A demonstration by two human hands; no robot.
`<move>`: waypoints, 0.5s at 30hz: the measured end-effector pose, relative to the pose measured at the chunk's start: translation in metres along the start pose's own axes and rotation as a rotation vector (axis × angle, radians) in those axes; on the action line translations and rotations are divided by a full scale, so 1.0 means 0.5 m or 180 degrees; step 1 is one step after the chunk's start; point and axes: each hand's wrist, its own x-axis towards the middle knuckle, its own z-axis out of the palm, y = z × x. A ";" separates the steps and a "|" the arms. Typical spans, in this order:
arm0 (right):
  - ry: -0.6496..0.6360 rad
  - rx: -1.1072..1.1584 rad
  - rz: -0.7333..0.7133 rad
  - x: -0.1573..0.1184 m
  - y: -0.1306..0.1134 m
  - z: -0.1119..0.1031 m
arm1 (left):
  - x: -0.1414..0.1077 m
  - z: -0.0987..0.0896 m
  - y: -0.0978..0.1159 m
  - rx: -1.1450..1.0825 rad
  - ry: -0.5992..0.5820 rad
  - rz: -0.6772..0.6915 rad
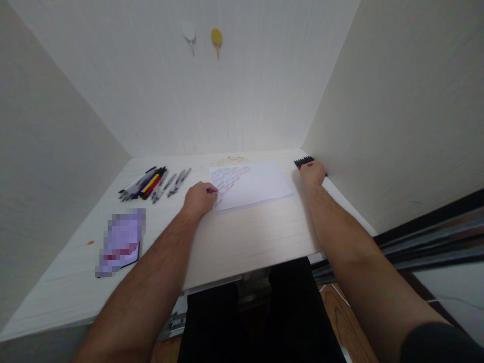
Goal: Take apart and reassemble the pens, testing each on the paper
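A sheet of white paper (260, 186) lies on the desk, its left part covered in slanted lines of dark and reddish handwriting. At its left edge rests my left hand (199, 198), fingers curled together around a small dark thing I cannot make out. Over by the right wall, my right hand (313, 172) is closed at a row of black-tipped pens (303, 161) with a bit of red showing. The hand covers most of that row, so what its fingers grip is hidden.
Several pens and markers (149, 184) lie grouped at the back left. A phone (121, 244), partly blurred out, lies at the left front. White walls surround the desk (242, 242), and a white hook (189, 35) and a yellow hook (217, 38) are on the back wall.
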 end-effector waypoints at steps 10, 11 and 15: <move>0.0064 0.0073 -0.0219 -0.032 -0.033 -0.014 | -0.004 -0.003 0.008 -0.0032 0.0022 0.0012; 0.0025 0.0185 -0.0266 -0.047 -0.048 -0.012 | -0.005 -0.003 0.009 -0.0041 0.0036 0.0004; -0.0280 0.0791 -0.0402 -0.127 -0.112 0.007 | -0.010 -0.002 0.007 -0.0104 0.0000 0.0016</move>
